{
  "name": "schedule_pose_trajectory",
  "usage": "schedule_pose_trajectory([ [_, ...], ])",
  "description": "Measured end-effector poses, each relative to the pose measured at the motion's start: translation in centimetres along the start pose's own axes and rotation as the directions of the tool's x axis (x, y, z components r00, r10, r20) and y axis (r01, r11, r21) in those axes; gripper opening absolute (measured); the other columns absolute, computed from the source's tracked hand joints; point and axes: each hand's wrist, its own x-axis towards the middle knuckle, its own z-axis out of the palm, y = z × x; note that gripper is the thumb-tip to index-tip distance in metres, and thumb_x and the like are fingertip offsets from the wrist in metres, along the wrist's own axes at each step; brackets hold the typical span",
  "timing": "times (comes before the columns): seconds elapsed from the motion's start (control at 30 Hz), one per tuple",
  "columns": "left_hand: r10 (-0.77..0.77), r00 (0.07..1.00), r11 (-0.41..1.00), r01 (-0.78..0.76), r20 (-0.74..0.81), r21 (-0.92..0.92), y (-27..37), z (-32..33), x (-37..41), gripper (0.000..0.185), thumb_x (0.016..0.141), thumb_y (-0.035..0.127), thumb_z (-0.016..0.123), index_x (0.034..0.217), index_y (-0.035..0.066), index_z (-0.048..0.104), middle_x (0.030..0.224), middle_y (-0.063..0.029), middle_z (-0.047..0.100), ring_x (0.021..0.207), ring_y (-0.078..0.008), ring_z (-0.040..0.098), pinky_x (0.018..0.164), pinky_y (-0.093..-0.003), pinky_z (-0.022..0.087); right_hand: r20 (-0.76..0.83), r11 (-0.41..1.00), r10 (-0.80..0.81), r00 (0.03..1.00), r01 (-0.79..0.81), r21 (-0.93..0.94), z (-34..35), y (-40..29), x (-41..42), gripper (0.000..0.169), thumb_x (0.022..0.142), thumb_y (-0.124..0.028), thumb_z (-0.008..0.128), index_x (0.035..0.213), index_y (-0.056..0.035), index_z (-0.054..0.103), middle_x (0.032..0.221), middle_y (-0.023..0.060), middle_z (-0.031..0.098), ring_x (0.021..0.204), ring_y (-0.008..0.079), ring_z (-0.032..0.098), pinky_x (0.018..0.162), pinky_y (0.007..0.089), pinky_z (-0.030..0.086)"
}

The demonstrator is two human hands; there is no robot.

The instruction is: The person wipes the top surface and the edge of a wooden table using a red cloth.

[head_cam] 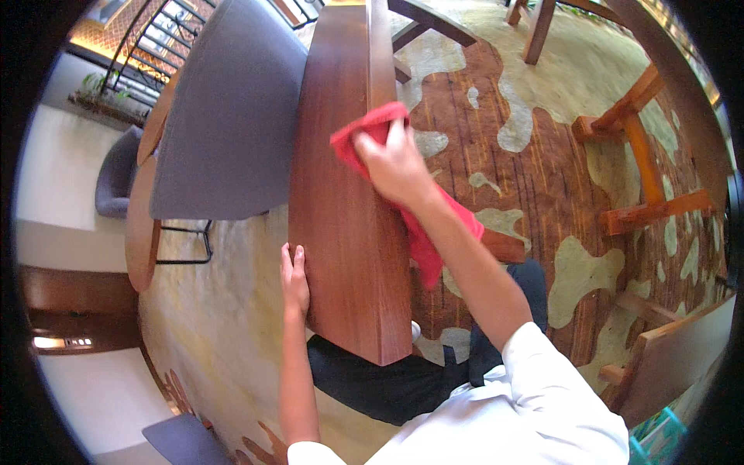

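Observation:
A long, reddish-brown wooden bench or narrow tabletop (343,232) runs away from me down the middle of the view. My right hand (392,160) is closed around a red cloth (444,224), bunched at the fingers over the top near the right edge. The rest of the cloth hangs down past that edge, partly behind my forearm. Against the left edge of the wood rests my left hand (294,282), its fingers slightly apart and pointing forward. No separate object shows in it.
A grey upholstered chair (232,116) stands close along the left side, with a round wooden table (142,226) beyond it. On the right are wooden furniture legs (645,163) over a brown patterned floor (465,133). A wooden panel (668,354) stands at lower right.

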Motion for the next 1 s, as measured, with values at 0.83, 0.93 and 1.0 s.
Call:
schedule_pose_trajectory([
  [0.83,-0.075,0.997,0.997,0.075,0.021,0.010,-0.6,-0.9,0.6,0.090,0.094,0.066,0.043,0.156,0.004,0.023,0.159,-0.0197,0.029,0.148,-0.0393,0.020,0.121,-0.0438,0.014,0.080,0.930,0.150,0.985,-0.168,0.328,-6.8,-16.2,-19.3,0.063,0.074,-0.015,0.070,0.132,0.0038,0.052,0.150,0.0393,0.021,0.140,0.0598,0.017,0.114,0.0620,0.021],
  [0.93,-0.088,0.996,0.994,0.086,0.033,0.068,-0.3,-1.1,0.3,0.090,0.094,0.066,0.043,0.155,0.004,0.024,0.158,-0.0216,0.029,0.148,-0.0392,0.020,0.121,-0.0438,0.016,0.112,0.946,0.102,0.989,-0.131,0.296,-7.4,-16.7,-19.9,0.066,0.072,-0.017,0.072,0.132,0.0028,0.051,0.148,0.0400,0.024,0.139,0.0610,0.019,0.114,0.0627,0.022],
  [1.0,-0.090,0.996,0.992,0.087,0.021,0.086,0.0,-1.3,0.2,0.089,0.094,0.065,0.043,0.155,0.003,0.025,0.158,-0.0230,0.030,0.148,-0.0393,0.021,0.121,-0.0439,0.016,0.140,0.941,0.100,0.985,-0.139,0.308,-7.2,-15.8,-18.9,0.069,0.071,-0.017,0.074,0.133,0.0022,0.050,0.148,0.0405,0.025,0.137,0.0617,0.021,0.114,0.0630,0.022],
])
